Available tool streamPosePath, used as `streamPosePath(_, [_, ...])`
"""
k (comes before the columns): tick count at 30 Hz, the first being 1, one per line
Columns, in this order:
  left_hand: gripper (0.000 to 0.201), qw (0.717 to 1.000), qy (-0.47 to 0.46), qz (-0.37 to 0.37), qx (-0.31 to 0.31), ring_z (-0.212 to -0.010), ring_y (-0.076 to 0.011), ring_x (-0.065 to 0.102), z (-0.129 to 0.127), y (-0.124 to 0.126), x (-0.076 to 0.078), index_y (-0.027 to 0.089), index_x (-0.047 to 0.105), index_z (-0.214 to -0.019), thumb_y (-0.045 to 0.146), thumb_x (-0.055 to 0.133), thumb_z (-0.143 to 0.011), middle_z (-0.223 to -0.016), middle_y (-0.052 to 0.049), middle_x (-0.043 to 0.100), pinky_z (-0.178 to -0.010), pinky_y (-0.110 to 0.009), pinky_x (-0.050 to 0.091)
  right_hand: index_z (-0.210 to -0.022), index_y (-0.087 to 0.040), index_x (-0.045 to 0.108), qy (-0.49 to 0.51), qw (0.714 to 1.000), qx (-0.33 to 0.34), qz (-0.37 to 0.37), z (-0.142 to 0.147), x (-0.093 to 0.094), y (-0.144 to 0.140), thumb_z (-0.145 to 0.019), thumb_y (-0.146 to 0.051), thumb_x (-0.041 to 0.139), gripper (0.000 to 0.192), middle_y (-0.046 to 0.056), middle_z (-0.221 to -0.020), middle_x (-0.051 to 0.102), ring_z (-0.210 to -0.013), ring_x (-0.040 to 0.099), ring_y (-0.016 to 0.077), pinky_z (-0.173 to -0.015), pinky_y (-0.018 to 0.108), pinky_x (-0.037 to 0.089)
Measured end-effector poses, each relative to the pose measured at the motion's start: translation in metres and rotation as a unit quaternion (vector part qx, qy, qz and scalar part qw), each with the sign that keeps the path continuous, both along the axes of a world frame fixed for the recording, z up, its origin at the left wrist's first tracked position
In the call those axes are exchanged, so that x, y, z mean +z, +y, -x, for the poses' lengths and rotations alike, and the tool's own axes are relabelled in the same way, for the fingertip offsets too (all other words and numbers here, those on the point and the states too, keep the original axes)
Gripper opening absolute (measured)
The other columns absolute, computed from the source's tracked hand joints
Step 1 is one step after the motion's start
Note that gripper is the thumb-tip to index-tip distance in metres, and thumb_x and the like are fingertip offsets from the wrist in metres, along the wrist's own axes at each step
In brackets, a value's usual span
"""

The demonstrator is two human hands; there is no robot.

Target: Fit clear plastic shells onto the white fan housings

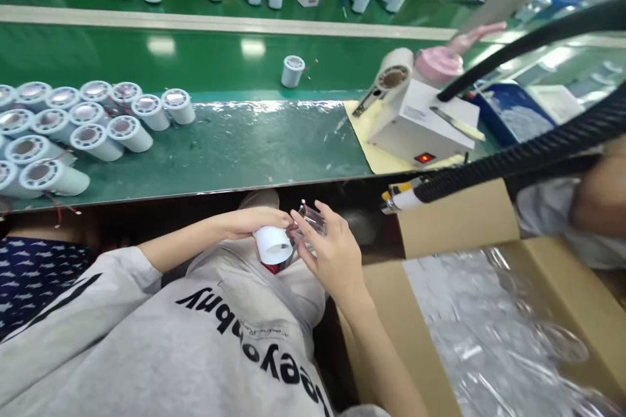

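The left hand point(249, 221) is closed around a short white tube point(272, 245), held over the lap with its open end turned toward the right hand point(332, 254), whose fingers pinch a clear plastic piece point(310, 221) right against that end. The two parts touch, but whether the clear one has seated is hard to tell, since it is see-through and partly hidden by fingers. A bit of red shows just under the tube. Both parts hang in mid-air with no support below, so a slack grip would likely drop one between the knees or into the cardboard box point(457, 221) just right of the right hand, where it could vanish among the clear plastic wrap point(493, 332). Pressing in crooked might jam or crack the thin piece. Just beyond and to the right of the right hand, a black hose point(513, 166) with a yellow tip crosses in from a neighbour's arm point(596, 202); a bumped elbow could knock the grip. Farther ahead on the green counter point(254, 137), well left of the left hand, lie many white cylinders point(78, 130), and to the right a white machine point(420, 127) shows a red light.
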State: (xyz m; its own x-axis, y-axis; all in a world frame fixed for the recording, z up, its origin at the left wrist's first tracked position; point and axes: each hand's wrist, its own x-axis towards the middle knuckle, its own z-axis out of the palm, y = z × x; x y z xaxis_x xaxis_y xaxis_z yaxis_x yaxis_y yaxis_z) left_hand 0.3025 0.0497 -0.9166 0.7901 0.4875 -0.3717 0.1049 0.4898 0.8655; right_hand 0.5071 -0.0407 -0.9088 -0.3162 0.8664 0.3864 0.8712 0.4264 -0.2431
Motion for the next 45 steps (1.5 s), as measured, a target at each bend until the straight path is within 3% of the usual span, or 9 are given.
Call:
streamPosePath(3, [0.025, 0.968, 0.045, -0.233, -0.079, -0.087, -0.0169, 0.063, -0.005, 0.002, 0.014, 0.018, 0.074, -0.095, 0.041, 0.072, -0.086, -0.097, -0.004, 0.072, -0.082, -0.028, 0.049, -0.116, -0.027, 0.075, 0.000, 0.998, -0.033, 0.048, -0.007, 0.001, -0.004, -0.086, -0.015, 0.066, 0.033, 0.014, -0.143, 0.058, -0.111, 0.062, 0.0340, -0.082, 0.046, 0.062])
streamPosePath(7, [0.031, 0.907, 0.077, -0.413, -0.022, -0.097, -0.0214, 0.062, -0.006, -0.002, 0.022, 0.020, 0.075, -0.105, 0.045, 0.075, -0.086, -0.104, -0.007, 0.068, -0.096, -0.035, 0.048, -0.085, -0.024, 0.072, 0.104, 0.984, -0.052, 0.138, -0.013, 0.001, -0.012, -0.084, -0.019, 0.073, 0.006, 0.011, -0.133, 0.063, -0.113, 0.065, 0.0314, -0.085, 0.044, 0.062])
streamPosePath(11, [0.065, 0.899, 0.073, -0.432, 0.021, -0.100, -0.0242, 0.060, -0.004, -0.005, 0.009, 0.023, 0.075, -0.118, 0.063, 0.087, -0.068, -0.107, -0.008, 0.061, -0.095, -0.040, 0.052, -0.077, -0.023, 0.070, 0.284, 0.941, -0.036, 0.181, -0.011, 0.003, -0.019, -0.090, -0.038, 0.072, 0.020, 0.010, -0.122, 0.066, -0.109, 0.069, 0.0281, -0.092, 0.043, 0.059])
streamPosePath(16, [0.064, 0.906, 0.027, -0.422, 0.000, -0.128, -0.0329, 0.055, -0.001, -0.002, -0.008, 0.026, 0.076, -0.120, 0.054, 0.092, -0.065, -0.136, -0.014, 0.055, -0.112, -0.051, 0.046, -0.069, -0.023, 0.071, 0.401, 0.890, -0.090, 0.196, -0.007, 0.005, -0.021, -0.092, -0.040, 0.067, 0.030, 0.009, -0.105, 0.072, -0.096, 0.071, 0.0245, -0.082, 0.038, 0.060])
streamPosePath(25, [0.066, 0.933, 0.002, -0.349, -0.090, -0.126, -0.0293, 0.062, -0.004, -0.004, 0.004, 0.025, 0.063, -0.139, 0.032, 0.082, -0.076, -0.140, -0.012, 0.066, -0.107, -0.042, 0.049, -0.062, -0.023, 0.075, 0.588, 0.756, -0.125, 0.259, -0.014, -0.001, -0.019, -0.083, -0.055, 0.079, 0.038, 0.010, -0.103, 0.080, -0.100, 0.075, 0.0299, -0.080, 0.042, 0.064])
streamPosePath(27, [0.065, 0.950, -0.012, -0.304, -0.075, -0.126, -0.0288, 0.062, -0.005, -0.008, 0.002, 0.024, 0.061, -0.139, 0.030, 0.081, -0.076, -0.141, -0.012, 0.064, -0.104, -0.041, 0.051, -0.066, -0.024, 0.077, 0.582, 0.766, -0.097, 0.255, -0.016, -0.002, -0.021, -0.082, -0.056, 0.080, 0.036, 0.009, -0.110, 0.080, -0.107, 0.075, 0.0321, -0.089, 0.047, 0.064])
streamPosePath(31, [0.066, 0.986, -0.045, -0.159, -0.031, -0.114, -0.0246, 0.066, -0.003, -0.015, -0.005, 0.023, 0.059, -0.138, 0.031, 0.082, -0.077, -0.142, -0.014, 0.059, -0.093, -0.037, 0.056, -0.105, -0.030, 0.082, 0.429, 0.877, -0.035, 0.216, -0.017, 0.002, -0.033, -0.081, -0.040, 0.085, 0.026, 0.006, -0.139, 0.069, -0.130, 0.066, 0.0326, -0.112, 0.051, 0.054])
streamPosePath(34, [0.067, 0.991, -0.053, -0.118, -0.038, -0.112, -0.0240, 0.067, 0.000, -0.017, -0.004, 0.025, 0.060, -0.138, 0.033, 0.085, -0.076, -0.139, -0.013, 0.061, -0.091, -0.036, 0.057, -0.121, -0.030, 0.075, 0.360, 0.914, -0.019, 0.187, -0.017, 0.003, -0.043, -0.088, -0.031, 0.078, 0.033, 0.006, -0.145, 0.065, -0.133, 0.063, 0.0302, -0.113, 0.049, 0.054])
streamPosePath(45, [0.071, 0.964, -0.077, -0.240, -0.082, -0.139, -0.0303, 0.056, 0.001, -0.012, 0.013, 0.031, 0.062, -0.143, 0.029, 0.087, -0.077, -0.151, -0.010, 0.059, -0.109, -0.041, 0.052, -0.123, -0.027, 0.064, 0.487, 0.832, -0.007, 0.266, -0.019, 0.000, -0.046, -0.089, -0.040, 0.079, 0.040, 0.011, -0.132, 0.070, -0.122, 0.069, 0.0270, -0.097, 0.042, 0.063])
